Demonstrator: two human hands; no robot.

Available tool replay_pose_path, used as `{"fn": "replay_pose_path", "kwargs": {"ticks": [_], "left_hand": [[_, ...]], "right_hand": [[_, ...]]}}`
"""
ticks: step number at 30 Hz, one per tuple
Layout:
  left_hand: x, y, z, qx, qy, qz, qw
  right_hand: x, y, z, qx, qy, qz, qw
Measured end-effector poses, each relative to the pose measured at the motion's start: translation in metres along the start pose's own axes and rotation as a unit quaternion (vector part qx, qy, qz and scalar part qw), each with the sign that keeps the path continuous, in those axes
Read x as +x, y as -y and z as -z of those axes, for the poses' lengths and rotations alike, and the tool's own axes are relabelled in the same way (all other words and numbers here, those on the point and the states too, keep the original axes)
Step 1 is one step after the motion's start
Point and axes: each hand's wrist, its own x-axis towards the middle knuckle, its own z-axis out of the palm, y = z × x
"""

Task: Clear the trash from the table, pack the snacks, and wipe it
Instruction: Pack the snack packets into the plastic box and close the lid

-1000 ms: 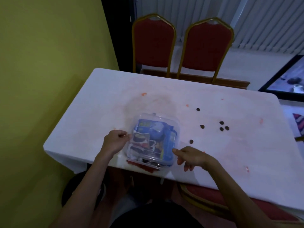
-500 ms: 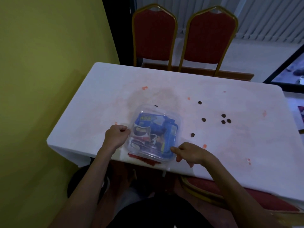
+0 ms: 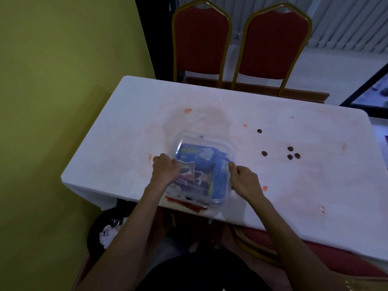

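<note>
A clear plastic container with its lid on sits at the near edge of the white table. Blue and dark snack packets show through the lid. My left hand grips the container's left side with curled fingers. On the right side, my right hand pinches the lid's edge. Several small dark brown pieces lie on the table to the right. Orange-red smears and spots mark the tablecloth.
Two red chairs with gold frames stand at the far side. A yellow wall runs along the left. A black bin with white trash sits on the floor under the table's near left corner. Another red chair seat is at my right.
Both hands have moved in from beside the container onto its left and right edges. The view has shifted slightly down.
</note>
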Motion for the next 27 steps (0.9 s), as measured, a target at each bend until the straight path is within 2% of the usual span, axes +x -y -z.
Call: {"fn": "replay_pose_path", "kwargs": {"ticks": [2,7,13,17,21,24,27], "left_hand": [[0.005,0.0,0.002,-0.009,0.012,0.013,1.0],[0.006,0.0,0.005,-0.009,0.031,0.02,0.999],[0.008,0.008,0.0,-0.002,0.019,0.004,1.0],[0.007,0.013,-0.009,-0.019,-0.005,-0.011,1.0],[0.005,0.016,-0.018,0.012,-0.036,-0.045,0.998],[0.006,0.014,-0.017,0.027,-0.037,-0.056,0.997],[0.008,0.012,-0.016,0.02,-0.028,-0.055,0.998]], "right_hand": [[0.002,0.002,0.002,0.046,-0.023,-0.009,0.999],[0.003,-0.002,-0.013,0.012,-0.011,-0.02,1.0],[0.005,-0.011,-0.023,0.032,-0.006,-0.046,0.998],[0.003,-0.006,-0.029,0.058,-0.027,-0.076,0.995],[-0.003,0.0,-0.041,0.12,-0.069,-0.104,0.985],[-0.001,0.005,-0.046,0.144,-0.099,-0.108,0.979],[0.001,0.004,-0.045,0.145,-0.098,-0.115,0.978]]}}
